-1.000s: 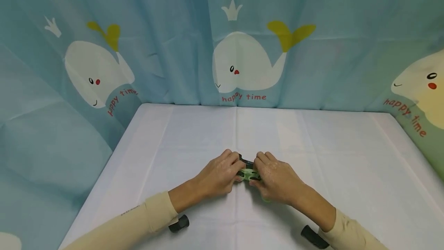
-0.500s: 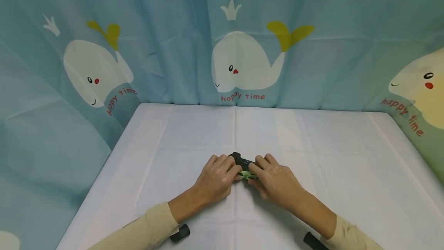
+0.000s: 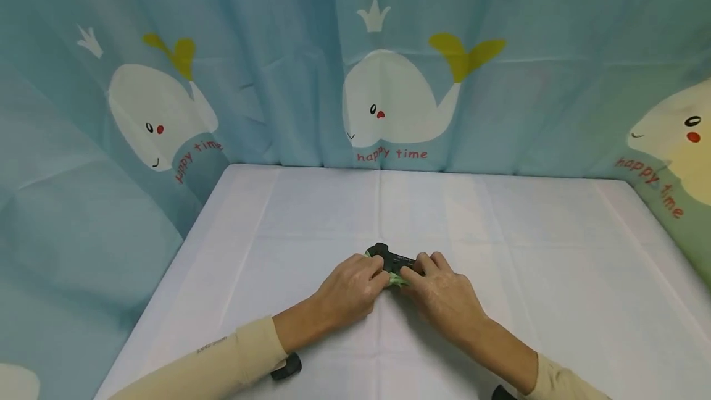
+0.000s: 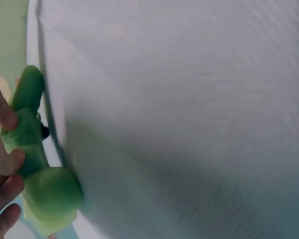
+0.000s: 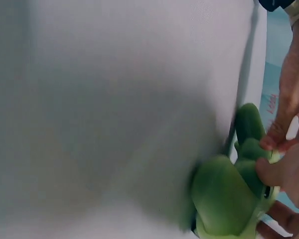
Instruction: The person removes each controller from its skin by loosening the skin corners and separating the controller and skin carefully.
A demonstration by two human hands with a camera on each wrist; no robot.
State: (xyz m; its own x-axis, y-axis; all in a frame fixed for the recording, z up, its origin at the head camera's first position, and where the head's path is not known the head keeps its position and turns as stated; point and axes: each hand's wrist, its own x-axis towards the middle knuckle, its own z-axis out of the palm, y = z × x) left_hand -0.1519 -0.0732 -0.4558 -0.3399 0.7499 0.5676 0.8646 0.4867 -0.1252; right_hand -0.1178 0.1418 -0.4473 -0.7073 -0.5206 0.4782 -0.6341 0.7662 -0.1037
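A black game controller in a soft green cover is held between both hands over the middle of the table. Its dark top face shows in the head view, green mostly along the near side. My left hand grips the left part, fingertips curled over the cover's edge. On the right part, my right hand pinches with thumb and fingers. Both wrist views show the green cover wrapped over the controller's rounded handles, a thumb of each hand pressing on its middle. The fingers hide parts of the controller.
The table has a creased white cloth. Blue curtains with whale prints stand behind it and at the sides. Black wrist devices hang below both sleeves.
More of the black controller face shows, first at its left end, while less green is visible between the hands. Both hands have shifted slightly and their fingers have changed position.
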